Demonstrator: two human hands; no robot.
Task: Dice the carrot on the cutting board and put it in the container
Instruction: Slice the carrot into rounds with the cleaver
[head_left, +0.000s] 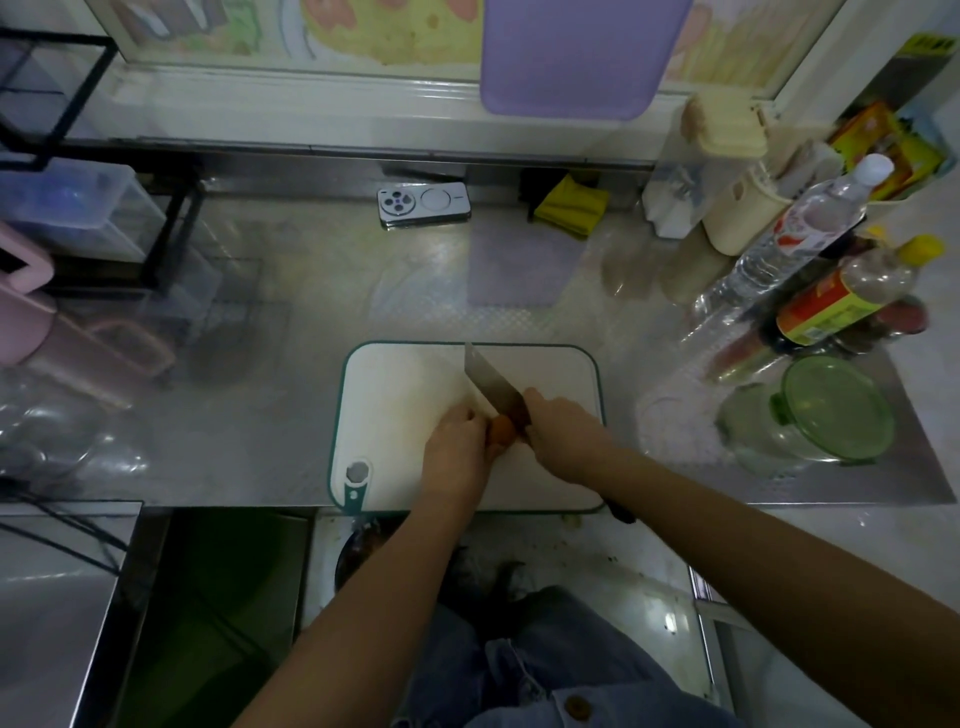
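Steadying: the carrot (501, 430) is pinned to the cutting board (395, 395) by the curled left hand (457, 447), so rolling is prevented.
Knife (491, 384): gripped by the right hand (558, 431), blade angled over the carrot.
Container (826, 415): green-lidded, kept right of the board.
Counter (260, 338): patterned steel, crowded with bottles (795, 244), a phone (423, 203).

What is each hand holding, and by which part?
The right hand grips the knife by its handle; the left hand holds the carrot, hiding most of it.
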